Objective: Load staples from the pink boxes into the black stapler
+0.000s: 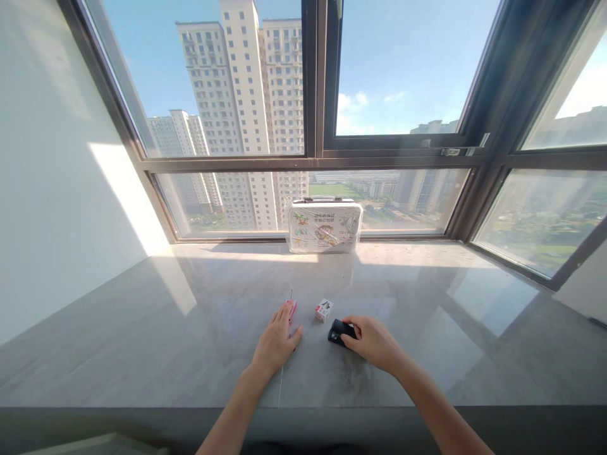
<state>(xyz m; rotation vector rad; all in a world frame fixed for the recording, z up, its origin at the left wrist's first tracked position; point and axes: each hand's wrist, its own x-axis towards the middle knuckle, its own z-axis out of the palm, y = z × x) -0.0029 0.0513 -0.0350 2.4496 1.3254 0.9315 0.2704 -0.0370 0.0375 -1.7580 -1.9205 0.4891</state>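
Observation:
On the grey stone sill, my left hand (279,338) bends its fingers over a slim pink object (293,309), with the thumb to the right. Most of that object lies hidden under the hand, so its kind cannot be told. My right hand (372,341) grips a short black object (342,330) between thumb and fingers. It has a rounded top and a small pale mark on its left end, and its right part is covered by the hand. Between the hands and slightly farther off stands a small white printed box (324,309), touched by neither.
A white, suitcase-shaped case (325,227) with colourful cartoon prints and clear wrapping stands upright against the window. Dark window frames (313,165) border the sill (190,354) at the back and right. A white wall (61,189) rises on the left.

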